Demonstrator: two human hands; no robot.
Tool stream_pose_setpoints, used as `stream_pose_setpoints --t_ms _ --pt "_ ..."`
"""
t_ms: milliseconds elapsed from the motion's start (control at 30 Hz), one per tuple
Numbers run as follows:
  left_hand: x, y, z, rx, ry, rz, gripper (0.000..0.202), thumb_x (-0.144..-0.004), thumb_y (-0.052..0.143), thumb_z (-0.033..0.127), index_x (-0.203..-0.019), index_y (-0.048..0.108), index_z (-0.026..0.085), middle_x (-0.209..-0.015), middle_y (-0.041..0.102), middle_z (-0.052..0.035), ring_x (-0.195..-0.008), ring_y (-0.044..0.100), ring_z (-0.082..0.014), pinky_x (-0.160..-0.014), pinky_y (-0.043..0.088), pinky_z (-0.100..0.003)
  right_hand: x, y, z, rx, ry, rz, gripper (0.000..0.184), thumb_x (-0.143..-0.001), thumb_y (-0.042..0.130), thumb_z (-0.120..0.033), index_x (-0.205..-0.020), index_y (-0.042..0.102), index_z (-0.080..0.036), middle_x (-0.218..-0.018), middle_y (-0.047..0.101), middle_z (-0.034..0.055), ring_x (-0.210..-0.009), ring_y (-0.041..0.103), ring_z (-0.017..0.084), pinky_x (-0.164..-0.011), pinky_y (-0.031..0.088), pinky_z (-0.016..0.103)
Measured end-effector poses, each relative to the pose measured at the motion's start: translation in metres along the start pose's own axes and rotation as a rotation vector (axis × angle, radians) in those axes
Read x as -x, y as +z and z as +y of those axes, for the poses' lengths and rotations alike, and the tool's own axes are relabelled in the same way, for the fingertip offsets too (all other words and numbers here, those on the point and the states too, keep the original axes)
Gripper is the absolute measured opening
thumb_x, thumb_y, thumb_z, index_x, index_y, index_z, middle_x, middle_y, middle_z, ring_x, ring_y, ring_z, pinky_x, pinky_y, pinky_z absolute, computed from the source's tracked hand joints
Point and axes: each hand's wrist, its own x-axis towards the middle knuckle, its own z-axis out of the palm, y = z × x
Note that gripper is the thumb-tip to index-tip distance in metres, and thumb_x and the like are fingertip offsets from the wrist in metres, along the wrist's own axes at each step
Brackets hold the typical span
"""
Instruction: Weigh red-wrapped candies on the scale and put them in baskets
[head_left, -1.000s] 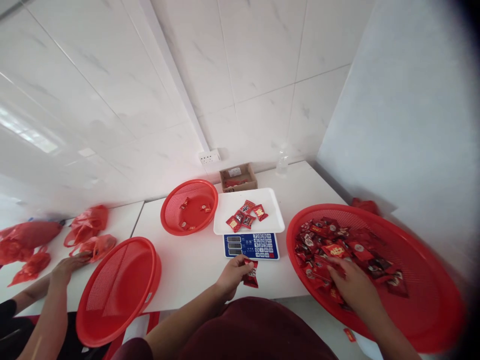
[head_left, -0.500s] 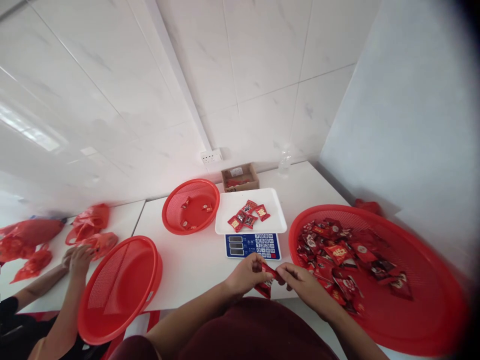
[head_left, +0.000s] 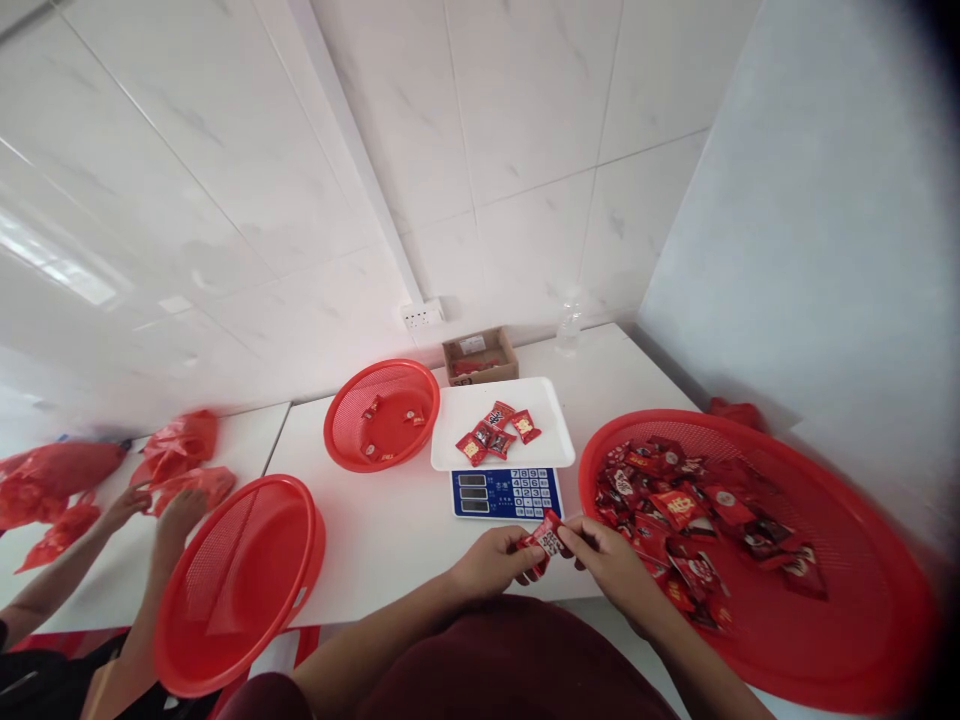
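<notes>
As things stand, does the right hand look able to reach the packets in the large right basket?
Probably yes: the right hand is near the basket, whose open top leaves the packets uncovered, though that hand seems to pinch another packet.

White digits on the flat blue plastic panel (head_left: pixel 506 493) of the white electronic scale (head_left: pixel 529 456) read 7 8 9, 4 5 6, 1 2 3 and 0; its larger white characters are too small to read surely. Printing blurs on the small white paper label (head_left: pixel 472 344) inside the open brown cardboard box (head_left: pixel 511 366). White characters mark the glossy red pillow-shaped packet (head_left: pixel 550 543) near the panel, illegibly.
</notes>
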Motion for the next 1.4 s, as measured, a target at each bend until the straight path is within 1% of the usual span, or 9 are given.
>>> stream_pose_setpoints --t_ms 167,400,567,700,800,933,1133,1267,1400 --pt "0.002 -0.004 0.0 0.006 0.009 -0.046 0.048 -0.066 0.067 0.062 -0.074 0.059 0.015 -0.069 0.058 -0.0001 -0.063 0.051 -0.0109 -0.065 0.041 -0.026 0.001 0.001 -0.005 0.036 0.002 -0.072 0.042 -0.075 0.044 -0.062 -0.07 0.055 -0.021 -0.059 0.051 -0.0023 -0.056 0.046 0.014 -0.052 0.039 0.028" --pt "0.004 -0.005 0.005 -0.018 0.0 -0.068 0.054 -0.067 0.061 0.068 -0.076 0.059 0.015 -0.071 0.059 -0.0019 -0.065 0.053 -0.0127 -0.066 0.042 -0.028 -0.001 0.01 -0.006 0.091 -0.084 -0.011 0.041 -0.078 0.042 -0.061 -0.062 0.045 -0.023 -0.056 0.046 -0.0035 -0.055 0.043 0.013 -0.054 0.039 0.028" --pt "0.004 -0.007 0.007 0.026 0.024 -0.055 0.055 -0.066 0.062 0.069 -0.075 0.06 0.015 -0.069 0.059 -0.0021 -0.064 0.053 -0.0126 -0.066 0.042 -0.028 -0.004 0.014 -0.01 0.081 -0.051 -0.045 0.041 -0.077 0.042 -0.062 -0.061 0.043 -0.024 -0.055 0.044 -0.004 -0.054 0.042 0.013 -0.055 0.038 0.029" --pt "0.002 -0.012 0.008 0.031 0.023 -0.073 0.055 -0.065 0.062 0.07 -0.071 0.057 0.015 -0.068 0.058 -0.0016 -0.064 0.053 -0.012 -0.066 0.042 -0.028 -0.005 0.014 -0.012 0.092 -0.023 -0.129 0.043 -0.079 0.038 -0.063 -0.065 0.046 -0.023 -0.057 0.047 -0.003 -0.057 0.045 0.014 -0.055 0.038 0.028" --pt "0.001 -0.014 0.008 0.022 0.019 -0.084 0.057 -0.067 0.059 0.071 -0.07 0.056 0.015 -0.067 0.057 -0.0012 -0.063 0.053 -0.0118 -0.065 0.042 -0.028 -0.008 0.016 -0.011 0.113 -0.038 -0.167 0.044 -0.081 0.036 -0.062 -0.067 0.051 -0.022 -0.058 0.049 -0.0025 -0.058 0.047 0.014 -0.056 0.038 0.028" --pt "-0.001 -0.018 0.009 0.021 0.025 -0.084 0.061 -0.066 0.056 0.075 -0.073 0.058 0.015 -0.067 0.056 -0.0016 -0.064 0.053 -0.0125 -0.064 0.042 -0.028 -0.014 0.022 -0.012 0.145 -0.063 -0.156 0.044 -0.081 0.038 -0.061 -0.063 0.049 -0.022 -0.056 0.049 -0.0021 -0.057 0.048 0.014 -0.056 0.037 0.028" --pt "-0.003 -0.024 0.014 0.047 0.031 -0.081 0.062 -0.064 0.059 0.074 -0.078 0.06 0.014 -0.069 0.057 -0.0024 -0.064 0.053 -0.0122 -0.066 0.043 -0.028 -0.018 0.029 -0.013 0.147 -0.096 -0.07 0.044 -0.081 0.038 -0.06 -0.059 0.046 -0.023 -0.054 0.048 -0.0026 -0.056 0.047 0.014 -0.055 0.037 0.028" --pt "-0.005 -0.026 0.016 0.059 0.02 -0.09 0.064 -0.063 0.06 0.075 -0.078 0.059 0.012 -0.069 0.057 -0.0016 -0.063 0.052 -0.0116 -0.067 0.043 -0.029 -0.02 0.029 -0.014 0.119 -0.092 -0.073 0.044 -0.081 0.038 -0.06 -0.059 0.046 -0.023 -0.054 0.047 -0.0028 -0.055 0.046 0.013 -0.054 0.038 0.027" --pt "-0.009 -0.032 0.015 0.073 0.02 -0.078 0.059 -0.062 0.064 0.071 -0.077 0.058 0.013 -0.069 0.057 -0.0003 -0.063 0.052 -0.0111 -0.067 0.042 -0.029 -0.024 0.03 -0.015 0.089 -0.055 -0.098 0.044 -0.082 0.037 -0.06 -0.061 0.046 -0.023 -0.055 0.048 -0.003 -0.055 0.046 0.013 -0.054 0.039 0.027"
